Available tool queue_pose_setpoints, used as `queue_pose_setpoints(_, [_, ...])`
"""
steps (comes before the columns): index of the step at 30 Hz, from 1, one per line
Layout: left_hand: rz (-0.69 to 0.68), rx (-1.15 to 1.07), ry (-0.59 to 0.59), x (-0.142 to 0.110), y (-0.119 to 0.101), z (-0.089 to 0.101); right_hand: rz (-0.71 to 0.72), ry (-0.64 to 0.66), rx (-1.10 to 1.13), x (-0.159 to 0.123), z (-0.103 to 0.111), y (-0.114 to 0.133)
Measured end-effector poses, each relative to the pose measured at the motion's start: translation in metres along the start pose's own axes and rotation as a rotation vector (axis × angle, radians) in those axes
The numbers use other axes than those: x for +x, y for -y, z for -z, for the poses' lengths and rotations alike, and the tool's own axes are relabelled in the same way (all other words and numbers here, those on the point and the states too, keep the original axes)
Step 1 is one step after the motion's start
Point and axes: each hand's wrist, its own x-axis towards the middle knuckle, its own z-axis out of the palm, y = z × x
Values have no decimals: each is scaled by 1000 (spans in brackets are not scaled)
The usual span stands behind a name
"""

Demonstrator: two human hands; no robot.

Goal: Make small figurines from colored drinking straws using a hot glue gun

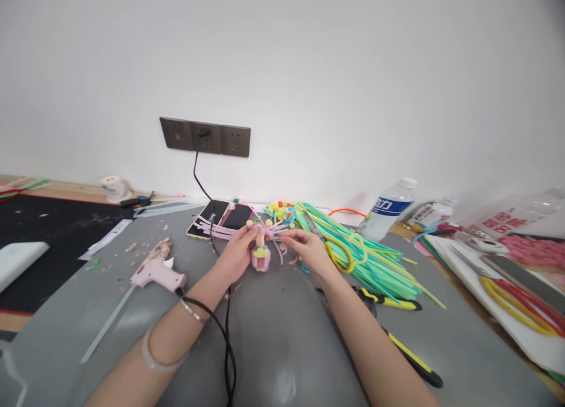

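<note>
Grey and smooth, the bench (282, 324) carried everything in the middle. A bundle of green stems (379, 260) lay slantwise behind the right forearm (366, 324), likely set there to be picked from without crowding the hands. The bottle (386, 212) stood upright near the wall (282, 89), probably out of the elbows' way. Yellow-and-black pliers (415, 360) rested partly hidden by that forearm, apparently within easy reach. The pink glue gun (159, 273) lay on its side to the left, seemingly parked clear of the fingers.

The left hand (238, 254) pinched the small figure (261, 257) from its left side, presumably to steady it upright. The right hand (311, 251) had thumb and fingertips drawn together just beside it; whether they gripped a thin strand, I could not tell.

Centred between both hands, the figure looked soft and pastel: pinkish below, yellow across the middle, peach above, with pale round balls near the top.
</note>
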Motion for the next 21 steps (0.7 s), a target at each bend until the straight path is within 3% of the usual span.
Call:
queue_pose_setpoints(9, [4, 6, -15, 0, 0, -1, 112, 23, 9, -2, -5, 5])
queue_pose_setpoints(21, [39, 19, 63, -4, 0, -5, 413, -41, -175, -9, -18, 10])
